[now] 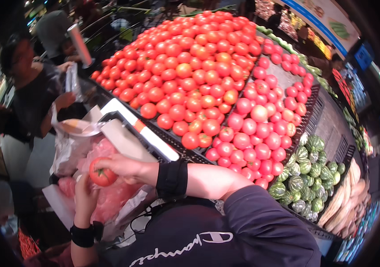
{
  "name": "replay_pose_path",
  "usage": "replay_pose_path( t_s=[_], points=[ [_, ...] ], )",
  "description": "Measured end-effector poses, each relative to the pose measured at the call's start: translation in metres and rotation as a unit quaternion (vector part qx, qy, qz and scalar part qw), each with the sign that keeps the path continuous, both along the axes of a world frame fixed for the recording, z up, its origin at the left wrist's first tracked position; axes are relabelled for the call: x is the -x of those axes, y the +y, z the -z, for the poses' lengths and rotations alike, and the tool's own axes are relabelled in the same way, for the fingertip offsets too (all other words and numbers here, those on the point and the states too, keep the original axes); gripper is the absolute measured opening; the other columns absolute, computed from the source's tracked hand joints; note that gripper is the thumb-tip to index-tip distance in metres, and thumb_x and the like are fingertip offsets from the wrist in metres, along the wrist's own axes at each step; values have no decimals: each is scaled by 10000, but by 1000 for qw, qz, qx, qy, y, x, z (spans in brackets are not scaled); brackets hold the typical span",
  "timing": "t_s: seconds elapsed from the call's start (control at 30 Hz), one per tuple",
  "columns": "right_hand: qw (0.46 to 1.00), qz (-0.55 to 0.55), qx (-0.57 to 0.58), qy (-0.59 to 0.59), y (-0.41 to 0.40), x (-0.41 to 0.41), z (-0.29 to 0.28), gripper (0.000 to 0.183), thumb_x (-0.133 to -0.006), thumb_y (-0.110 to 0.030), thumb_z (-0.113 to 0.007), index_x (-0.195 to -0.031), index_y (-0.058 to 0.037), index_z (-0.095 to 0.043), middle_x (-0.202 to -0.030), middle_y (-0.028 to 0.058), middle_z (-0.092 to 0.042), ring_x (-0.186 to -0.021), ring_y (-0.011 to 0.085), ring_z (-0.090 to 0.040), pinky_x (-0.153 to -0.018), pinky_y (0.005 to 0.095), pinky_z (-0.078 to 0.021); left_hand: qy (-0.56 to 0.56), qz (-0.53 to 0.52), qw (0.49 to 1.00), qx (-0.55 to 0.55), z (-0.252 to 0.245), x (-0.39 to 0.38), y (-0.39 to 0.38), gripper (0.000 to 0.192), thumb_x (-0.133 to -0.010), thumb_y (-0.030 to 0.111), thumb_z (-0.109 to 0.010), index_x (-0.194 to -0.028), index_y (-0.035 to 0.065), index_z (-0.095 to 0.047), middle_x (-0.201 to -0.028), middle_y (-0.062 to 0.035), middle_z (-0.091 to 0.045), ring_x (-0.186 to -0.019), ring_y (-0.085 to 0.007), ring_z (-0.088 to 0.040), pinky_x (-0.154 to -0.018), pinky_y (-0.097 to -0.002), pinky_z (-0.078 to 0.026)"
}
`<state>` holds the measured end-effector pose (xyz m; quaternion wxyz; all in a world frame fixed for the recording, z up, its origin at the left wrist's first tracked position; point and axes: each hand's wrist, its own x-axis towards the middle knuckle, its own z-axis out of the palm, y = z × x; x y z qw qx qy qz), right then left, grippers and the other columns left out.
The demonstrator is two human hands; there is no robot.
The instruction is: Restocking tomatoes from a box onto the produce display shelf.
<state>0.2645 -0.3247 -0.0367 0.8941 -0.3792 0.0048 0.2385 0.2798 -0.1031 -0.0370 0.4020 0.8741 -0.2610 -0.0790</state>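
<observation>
A red tomato (pixel 104 176) with a green calyx is between my two hands, above an opened carton (pixel 56 203). My right hand (pixel 123 167) grips it from the upper right, fingers over its top. The fingers of my left hand (pixel 86 197) are at its lower left side, partly hidden by the tomato. Beneath both hands, the carton holds crumpled pink wrapping (pixel 116 203), and what lies under that is hard to make out. Pale plastic lining (pixel 71 157) hangs over the carton's far side.
Heaped red tomatoes (pixel 183 70) rise ahead, beside pinkish tomatoes (pixel 256 123) in a black crate (pixel 305 115). Small striped green gourds or squash (pixel 310 173) and long pale roots or gourds (pixel 347 197) lie to the right. A person (pixel 33 86) stands left, holding clear plastic (pixel 72 80).
</observation>
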Motion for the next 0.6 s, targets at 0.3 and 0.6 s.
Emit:
replay_pose_path(
  t_s=[0.3,0.6],
  points=[
    [986,161,-32,-19,-133,56,-6,431,-948,-338,-654,-1288,-135,-486,-1254,53,-536,-1195,230,-563,-935,532,-531,-170,-43,932,-316,-23,-10,-23,446,-729,-39,-646,-1170,-26,-585,-1239,-253,-572,-1118,-409,-570,-945,-440,-477],
    [854,511,44,-87,-503,166,-88,536,-999,-442,-574,-1396,-99,-462,-1427,121,-493,-1281,289,-535,-988,561,-523,-211,-60,923,-315,-61,31,-71,409,-787,3,-678,-1186,3,-587,-1271,-175,-570,-1187,-387,-534,-970,-439,-468]
  ],
)
